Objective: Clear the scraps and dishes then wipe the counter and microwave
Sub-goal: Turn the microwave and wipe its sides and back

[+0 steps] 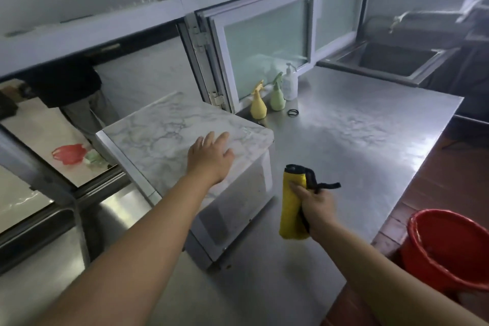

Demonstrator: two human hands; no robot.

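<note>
Right hand (318,205) grips upright yellow cloth (292,201); left hand (210,157) lies flat on microwave (164,135).

soft dim daylight, glare on counter (370,140), edges warped, perhaps motion-blurred.

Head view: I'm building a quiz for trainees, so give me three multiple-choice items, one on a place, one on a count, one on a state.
1. Where does the left hand lie?
A. on the microwave
B. in the sink
C. on the bucket

2. How many spray bottles stand by the window?
A. none
B. two
C. five

3. What is the cloth doing?
A. lying flat on the counter
B. hanging from the tap
C. rolled in the right hand

Key: 1 A, open fingers rest on the marbled top; 2 B, one yellow, one green, beside a pump bottle; 3 C, the fingers grip the yellow roll above the counter.
</note>
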